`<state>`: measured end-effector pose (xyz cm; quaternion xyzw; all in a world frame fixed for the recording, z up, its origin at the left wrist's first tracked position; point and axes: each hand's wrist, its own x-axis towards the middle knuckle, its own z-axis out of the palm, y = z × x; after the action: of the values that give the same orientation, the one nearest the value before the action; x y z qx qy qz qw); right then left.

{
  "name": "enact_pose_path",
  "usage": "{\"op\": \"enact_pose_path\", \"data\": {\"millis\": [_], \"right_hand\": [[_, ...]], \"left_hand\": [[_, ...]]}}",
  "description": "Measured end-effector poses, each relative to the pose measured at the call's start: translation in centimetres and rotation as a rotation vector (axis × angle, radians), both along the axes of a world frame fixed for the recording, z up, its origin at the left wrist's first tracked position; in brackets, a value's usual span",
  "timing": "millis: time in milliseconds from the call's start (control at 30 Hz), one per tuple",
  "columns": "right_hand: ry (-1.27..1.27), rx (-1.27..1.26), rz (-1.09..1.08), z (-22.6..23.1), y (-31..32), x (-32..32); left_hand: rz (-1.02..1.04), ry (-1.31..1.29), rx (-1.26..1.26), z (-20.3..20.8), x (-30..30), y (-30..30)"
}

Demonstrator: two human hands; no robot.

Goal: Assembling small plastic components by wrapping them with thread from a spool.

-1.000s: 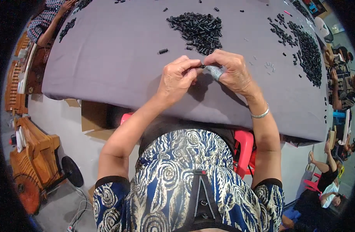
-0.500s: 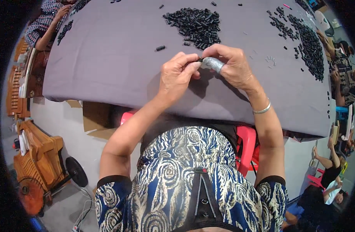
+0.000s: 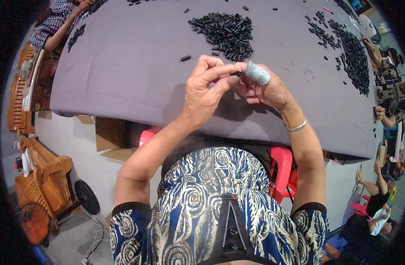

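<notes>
Over the near part of the table, my left hand (image 3: 204,90) is closed, its thumb and forefinger pinching a small black plastic part (image 3: 238,74). The fingers hide most of that part. Close against it is my right hand (image 3: 273,90), its fingers curled at the same part; a silvery-grey wrapping (image 3: 258,74) covers one digit, seemingly the thumb. Beyond both hands lies a heap of small black cylindrical parts (image 3: 227,35). One loose black part (image 3: 185,58) rests left of the heap.
A grey cloth (image 3: 118,66) covers the table. More black parts (image 3: 355,62) spread along its right side, with tiny clear pieces (image 3: 309,73) nearer. Another person's arm (image 3: 63,31) rests at the far left edge; several people sit at the right. A red chair (image 3: 281,172) is under me.
My right hand has rolled over, bringing the wrapped digit up and to the right. My left fingers have shifted slightly right, still pinching the black part.
</notes>
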<state>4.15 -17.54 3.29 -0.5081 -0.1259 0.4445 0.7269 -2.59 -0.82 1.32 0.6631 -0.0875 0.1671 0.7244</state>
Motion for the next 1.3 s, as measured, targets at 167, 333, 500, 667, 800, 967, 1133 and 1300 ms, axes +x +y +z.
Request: {"op": "enact_pose_path", "data": {"millis": [167,333,500,667,800,967,1133,1300], "right_hand": [[0.068,0.15,0.089,-0.3,0.2,-0.5],[-0.124,0.295,0.063,0.5,0.7,-2.2],[-0.105,0.371,0.001,0.5,1.4,-3.2],[0.037,0.301,-0.024,-0.3,1.4,-1.9],[-0.262,0.168,-0.169,0.3,0.1,0.1],[-0.205,0.165,-0.547,-0.1,-1.5,2.7],[-0.322,0.11,-0.675,0.4,-1.1,2.7],[-0.263,0.088,-0.716,0.7,-2.3,3.5]], "left_hand": [[0.0,-0.047,0.094,0.6,-0.6,-0.5],[-0.026,-0.068,0.018,0.6,-1.2,-1.4],[-0.05,-0.075,-0.031,1.5,-2.1,-1.8],[0.013,-0.003,0.018,1.5,-0.9,-0.6],[0.313,0.03,0.327,2.2,1.6,3.4],[0.458,0.115,0.602,-0.1,3.4,8.8],[0.534,0.094,0.835,-1.2,3.7,10.0],[0.561,0.008,0.731,-0.4,3.5,9.0]]}}
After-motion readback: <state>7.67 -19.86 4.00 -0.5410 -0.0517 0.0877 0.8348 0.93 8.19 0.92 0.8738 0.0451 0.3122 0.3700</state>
